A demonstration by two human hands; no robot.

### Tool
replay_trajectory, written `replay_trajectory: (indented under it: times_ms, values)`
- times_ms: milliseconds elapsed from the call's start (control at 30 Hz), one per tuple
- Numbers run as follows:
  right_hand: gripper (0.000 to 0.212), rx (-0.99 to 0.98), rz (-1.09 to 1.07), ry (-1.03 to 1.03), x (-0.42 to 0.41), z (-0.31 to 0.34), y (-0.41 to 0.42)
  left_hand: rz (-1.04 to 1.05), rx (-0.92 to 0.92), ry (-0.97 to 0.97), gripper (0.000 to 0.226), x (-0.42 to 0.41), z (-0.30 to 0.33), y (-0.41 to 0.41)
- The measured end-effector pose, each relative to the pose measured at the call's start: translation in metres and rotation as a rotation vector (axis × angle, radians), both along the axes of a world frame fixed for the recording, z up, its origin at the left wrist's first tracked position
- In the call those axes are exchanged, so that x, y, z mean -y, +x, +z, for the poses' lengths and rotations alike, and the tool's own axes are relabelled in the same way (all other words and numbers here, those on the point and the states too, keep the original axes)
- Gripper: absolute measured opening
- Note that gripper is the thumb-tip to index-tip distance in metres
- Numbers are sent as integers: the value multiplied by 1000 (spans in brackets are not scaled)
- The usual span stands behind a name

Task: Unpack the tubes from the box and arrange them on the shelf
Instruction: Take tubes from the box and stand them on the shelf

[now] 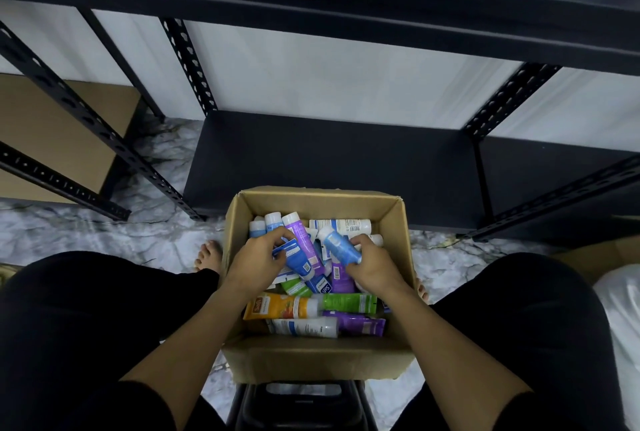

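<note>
An open cardboard box (313, 358) sits between my knees, full of several loose tubes in blue, purple, green, orange and white. My left hand (256, 262) is inside the box, its fingers curled round a dark blue tube (298, 262). My right hand (375, 266) grips a light blue tube with a white cap (338, 246), tilted up to the left. An orange tube (280, 307) and a green tube (348, 302) lie near the box's front. The black bottom shelf (332, 160) lies just beyond the box and holds nothing.
Black slotted shelf posts (188, 63) rise left and right, with a higher shelf edge (311, 11) overhead. Brown cardboard (52, 125) leans at the left. A black stool (301, 403) is under me. The floor is marbled white. A white bag (620, 302) lies at the right.
</note>
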State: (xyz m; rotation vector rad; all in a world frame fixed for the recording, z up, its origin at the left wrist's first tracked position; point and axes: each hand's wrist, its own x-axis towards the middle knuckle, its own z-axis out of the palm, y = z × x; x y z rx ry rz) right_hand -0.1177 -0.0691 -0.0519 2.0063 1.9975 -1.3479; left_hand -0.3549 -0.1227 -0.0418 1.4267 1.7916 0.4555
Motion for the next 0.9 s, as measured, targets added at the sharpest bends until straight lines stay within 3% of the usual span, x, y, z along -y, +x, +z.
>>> replay_trajectory:
  times_ms: [133,267,433,700,900]
  values:
    - [27,-40,-34,86,0,13,-2,25,-23,42,26,1,9,-3]
    - [34,-128,-71,167,3,28,-4,51,-28,59,26,4,19,-3]
    - [27,-184,-57,303,6,56,-9,54,-25,112,28,1,40,0]
    - [45,-379,-90,493,-5,114,-15,67,-14,276,32,-15,109,-14]
    - [45,-493,-33,603,-17,178,-22,-10,-107,430,36,-33,178,-32]
